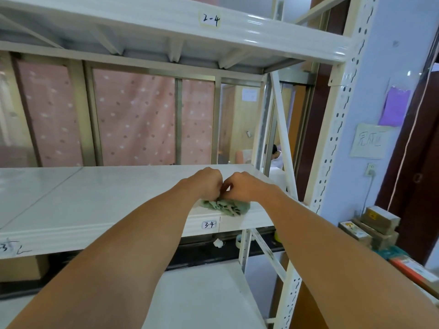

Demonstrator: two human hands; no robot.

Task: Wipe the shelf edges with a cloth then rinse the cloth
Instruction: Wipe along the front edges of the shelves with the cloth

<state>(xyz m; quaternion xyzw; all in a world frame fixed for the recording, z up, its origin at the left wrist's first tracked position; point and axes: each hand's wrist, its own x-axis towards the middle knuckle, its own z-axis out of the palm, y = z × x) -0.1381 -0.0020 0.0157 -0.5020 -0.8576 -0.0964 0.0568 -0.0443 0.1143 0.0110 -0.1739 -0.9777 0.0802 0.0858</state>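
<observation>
A crumpled pale green cloth lies on the front edge of the middle white shelf, just above the label "3-4". My left hand and my right hand are side by side directly over the cloth, knuckles up, fingers curled down into it. Both hands pinch the cloth's upper folds; the fingertips are hidden behind the knuckles. The cloth's front part hangs slightly over the shelf edge.
An upper shelf labelled "2-4" runs overhead. A perforated white upright stands at the right, with a diagonal brace behind it. Cardboard boxes are stacked at the right by the wall. A lower shelf lies below.
</observation>
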